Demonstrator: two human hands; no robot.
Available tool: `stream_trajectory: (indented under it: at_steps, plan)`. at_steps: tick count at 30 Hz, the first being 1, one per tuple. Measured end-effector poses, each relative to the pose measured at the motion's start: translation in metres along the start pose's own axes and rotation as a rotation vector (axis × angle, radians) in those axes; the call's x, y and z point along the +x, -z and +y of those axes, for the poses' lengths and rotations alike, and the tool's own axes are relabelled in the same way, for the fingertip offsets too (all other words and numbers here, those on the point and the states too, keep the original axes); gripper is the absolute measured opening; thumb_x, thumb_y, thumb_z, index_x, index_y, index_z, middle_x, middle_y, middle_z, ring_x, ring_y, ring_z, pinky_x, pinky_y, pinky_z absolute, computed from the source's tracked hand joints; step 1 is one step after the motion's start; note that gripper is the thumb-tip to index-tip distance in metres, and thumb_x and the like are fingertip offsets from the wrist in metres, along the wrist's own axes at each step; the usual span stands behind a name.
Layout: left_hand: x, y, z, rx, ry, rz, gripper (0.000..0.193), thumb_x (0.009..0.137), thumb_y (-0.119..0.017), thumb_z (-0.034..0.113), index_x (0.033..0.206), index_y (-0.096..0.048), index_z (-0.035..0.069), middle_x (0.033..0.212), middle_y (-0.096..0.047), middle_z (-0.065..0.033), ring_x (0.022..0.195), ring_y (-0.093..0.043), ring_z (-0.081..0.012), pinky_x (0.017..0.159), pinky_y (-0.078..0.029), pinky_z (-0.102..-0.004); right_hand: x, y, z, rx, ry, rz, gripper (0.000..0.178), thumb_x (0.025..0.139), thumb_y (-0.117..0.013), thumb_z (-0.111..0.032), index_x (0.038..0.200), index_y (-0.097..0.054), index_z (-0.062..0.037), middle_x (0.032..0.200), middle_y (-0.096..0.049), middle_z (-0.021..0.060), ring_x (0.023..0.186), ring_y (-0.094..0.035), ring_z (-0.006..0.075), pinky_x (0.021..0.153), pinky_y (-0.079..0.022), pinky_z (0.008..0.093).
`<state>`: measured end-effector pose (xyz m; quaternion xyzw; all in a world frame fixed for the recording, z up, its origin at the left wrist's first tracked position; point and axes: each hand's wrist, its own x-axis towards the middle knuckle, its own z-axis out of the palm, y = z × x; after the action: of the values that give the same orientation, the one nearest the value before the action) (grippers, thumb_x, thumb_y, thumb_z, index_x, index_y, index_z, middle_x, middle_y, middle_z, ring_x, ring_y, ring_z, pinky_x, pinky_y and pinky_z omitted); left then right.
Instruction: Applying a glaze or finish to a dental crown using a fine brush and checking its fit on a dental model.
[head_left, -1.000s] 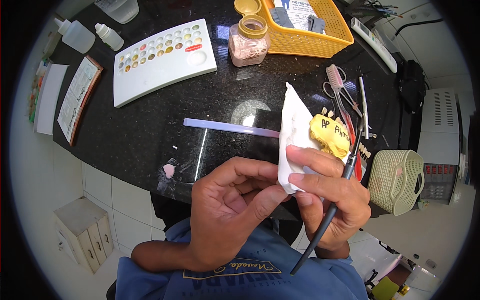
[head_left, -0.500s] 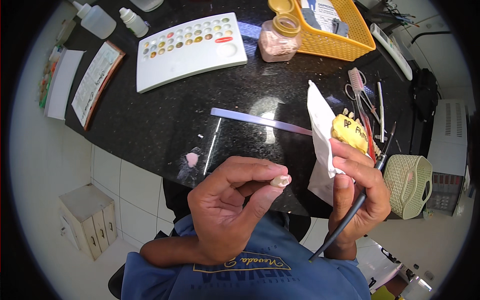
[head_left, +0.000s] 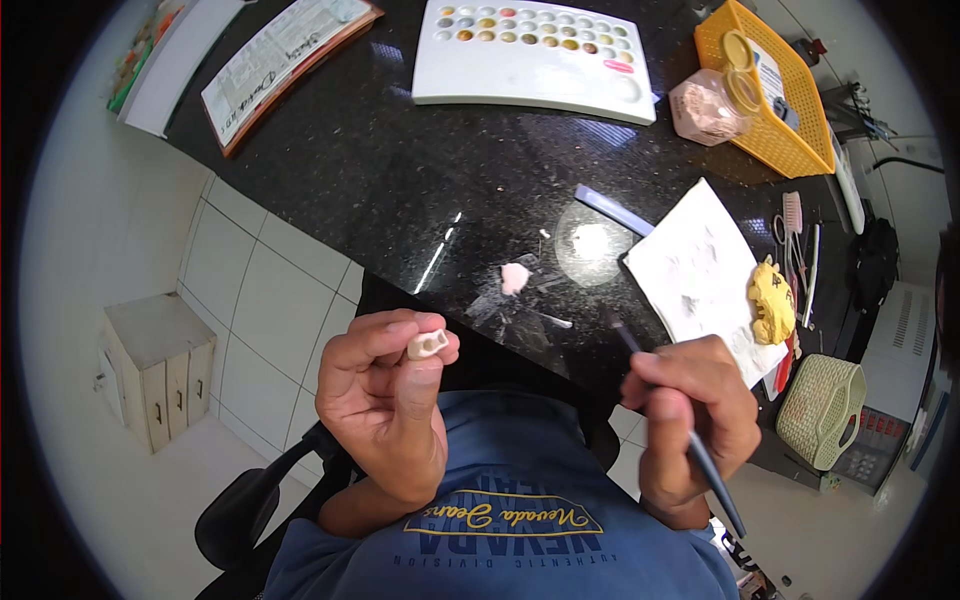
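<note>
My left hand pinches a small cream-coloured dental bridge between thumb and fingertips, its hollow side showing. My right hand is closed round a dark-handled brush, whose dark tip points up and left over the table edge. Beyond that hand a white tissue lies on the black tabletop, with greyish smudges on it. On its right side rests a yellow dental model with dark handwriting. A small pink heap sits on the tabletop between my hands, with pale smears around it.
At the back stand a white palette with coloured wells, an open jar of pink powder and a yellow basket. A lilac strip runs to the tissue. A pink-bristled toothbrush and a pale woven basket are at right.
The white tissue has left my right hand and now lies on the table. The brush has swung so its tip points toward the tabletop. My left hand has tilted the bridge. The whole view has shifted.
</note>
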<state>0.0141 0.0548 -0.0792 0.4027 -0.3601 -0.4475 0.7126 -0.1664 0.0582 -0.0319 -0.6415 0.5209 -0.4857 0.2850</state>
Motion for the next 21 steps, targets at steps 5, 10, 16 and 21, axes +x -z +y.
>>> stream_trajectory:
  at_steps: [5,10,16,21]
  plan:
    - [-0.003,0.010,-0.005,0.007,0.062,-0.028,0.021,0.082,-0.057,-0.010,0.100,-0.051,-0.003,0.098,-0.058,-0.0197,0.084,-0.064,-0.0197,0.075,-0.056,-0.0282,0.003,-0.027,0.007,0.041,-0.110,-0.048,0.018,0.067,-0.070,0.004,0.081,-0.057,0.0051,0.074,-0.063,0.0173,0.060,-0.063,0.0180,0.053,-0.048,0.0233]
    - [-0.004,0.008,-0.009,-0.011,0.135,-0.078,0.025,0.078,-0.059,-0.015,0.099,-0.052,-0.003,0.099,-0.058,-0.0205,0.086,-0.064,-0.0216,0.078,-0.058,-0.0321,0.002,-0.031,0.011,0.039,-0.122,-0.027,0.019,0.067,-0.071,0.004,0.077,-0.055,0.0037,0.070,-0.063,0.0169,0.055,-0.062,0.0157,0.049,-0.047,0.0217]
    - [-0.005,0.010,-0.011,-0.023,0.174,-0.093,0.028,0.076,-0.060,-0.016,0.099,-0.053,-0.003,0.100,-0.057,-0.0206,0.088,-0.063,-0.0220,0.079,-0.058,-0.0332,0.007,-0.031,0.010,-0.034,-0.072,-0.096,0.020,0.066,-0.072,0.003,0.076,-0.056,0.0028,0.067,-0.063,0.0165,0.053,-0.062,0.0153,0.044,-0.046,0.0215]
    - [-0.005,0.011,-0.011,-0.028,0.178,-0.107,0.029,0.075,-0.060,-0.017,0.099,-0.053,-0.003,0.100,-0.056,-0.0208,0.089,-0.063,-0.0217,0.079,-0.058,-0.0334,0.007,-0.029,0.009,-0.031,-0.088,-0.113,0.021,0.065,-0.074,0.002,0.076,-0.057,0.0023,0.067,-0.063,0.0160,0.052,-0.062,0.0149,0.044,-0.047,0.0211]
